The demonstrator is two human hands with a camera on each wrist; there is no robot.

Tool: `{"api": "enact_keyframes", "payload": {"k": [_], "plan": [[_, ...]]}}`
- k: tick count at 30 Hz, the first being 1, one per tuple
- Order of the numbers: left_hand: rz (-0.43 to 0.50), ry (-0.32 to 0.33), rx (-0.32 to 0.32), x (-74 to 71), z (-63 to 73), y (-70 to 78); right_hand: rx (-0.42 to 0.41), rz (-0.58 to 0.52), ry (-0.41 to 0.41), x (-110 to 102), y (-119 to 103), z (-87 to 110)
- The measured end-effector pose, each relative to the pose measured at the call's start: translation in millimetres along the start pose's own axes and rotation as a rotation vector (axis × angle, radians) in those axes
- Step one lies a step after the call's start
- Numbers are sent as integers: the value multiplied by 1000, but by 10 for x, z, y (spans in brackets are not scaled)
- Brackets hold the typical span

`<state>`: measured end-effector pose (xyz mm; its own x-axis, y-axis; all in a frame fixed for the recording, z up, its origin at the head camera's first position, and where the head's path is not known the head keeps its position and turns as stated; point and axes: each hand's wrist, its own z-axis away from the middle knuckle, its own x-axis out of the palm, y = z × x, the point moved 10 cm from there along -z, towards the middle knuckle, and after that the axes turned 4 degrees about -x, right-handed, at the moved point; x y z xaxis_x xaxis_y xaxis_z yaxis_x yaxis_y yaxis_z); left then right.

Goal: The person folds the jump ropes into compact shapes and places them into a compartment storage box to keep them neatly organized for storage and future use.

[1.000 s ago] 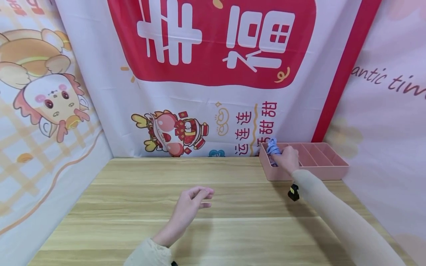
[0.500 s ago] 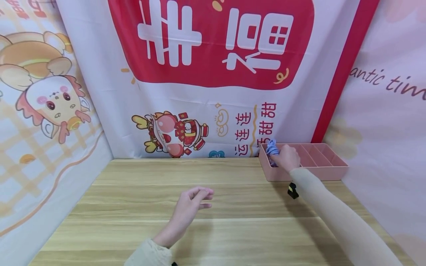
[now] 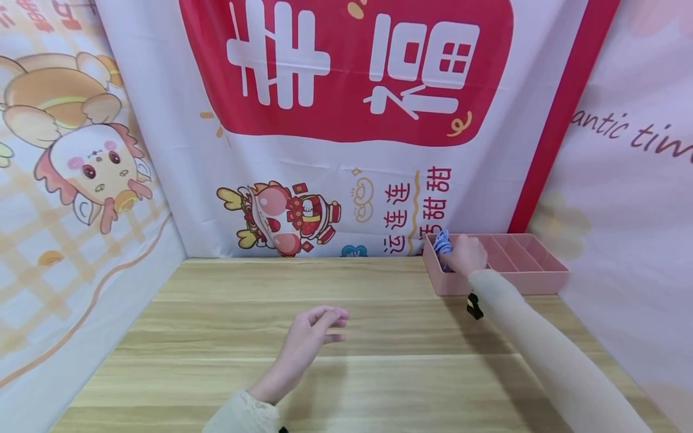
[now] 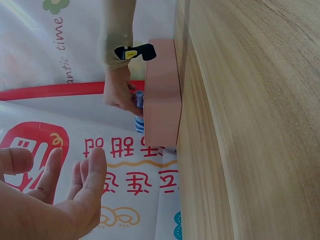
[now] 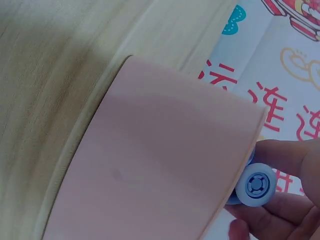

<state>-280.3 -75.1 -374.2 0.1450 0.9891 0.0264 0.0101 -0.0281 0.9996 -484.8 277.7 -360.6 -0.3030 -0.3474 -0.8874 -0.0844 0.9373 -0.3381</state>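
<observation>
A bundled blue jump rope (image 3: 443, 243) is in the leftmost compartment of the pink divided box (image 3: 500, 282), its loops sticking up above the rim. My right hand (image 3: 468, 255) reaches over the front wall and holds it. In the right wrist view, thumb and fingers are on both sides of the rope's round-ended handle (image 5: 256, 184) at the box rim. The box wall hides the lower part of the rope. My left hand (image 3: 311, 337) hovers over the middle of the table, fingers loosely bent, holding nothing.
Wood-grain table (image 3: 227, 337) spreads below both hands. The box stands at its back right, close to the printed cloth backdrop (image 3: 357, 198). Thin dividers (image 3: 503, 252) split the box into compartments. Printed cloths also hang on the left and right.
My right hand and the jump rope have sunk slightly deeper into the leftmost compartment. The left hand stays in the same place.
</observation>
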Motion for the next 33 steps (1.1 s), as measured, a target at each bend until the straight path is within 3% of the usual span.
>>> {"api": "enact_keyframes", "payload": {"k": [8,12,23,30,33], "plan": [[10,-22,-27,11,36,-39,-28,38,-128,195,98,63],[6,-17,-23,6,30,-34,-45,115,-139,200,64,39],[-6,-20,-30,3,30,-43,-91,339,-271,362,-16,-7],[-18,-31,-25,19,19,-26,-104,313,-350,400,1,45],[-17,-26,-20,15,16,-16,-100,268,-346,354,39,56]]}}
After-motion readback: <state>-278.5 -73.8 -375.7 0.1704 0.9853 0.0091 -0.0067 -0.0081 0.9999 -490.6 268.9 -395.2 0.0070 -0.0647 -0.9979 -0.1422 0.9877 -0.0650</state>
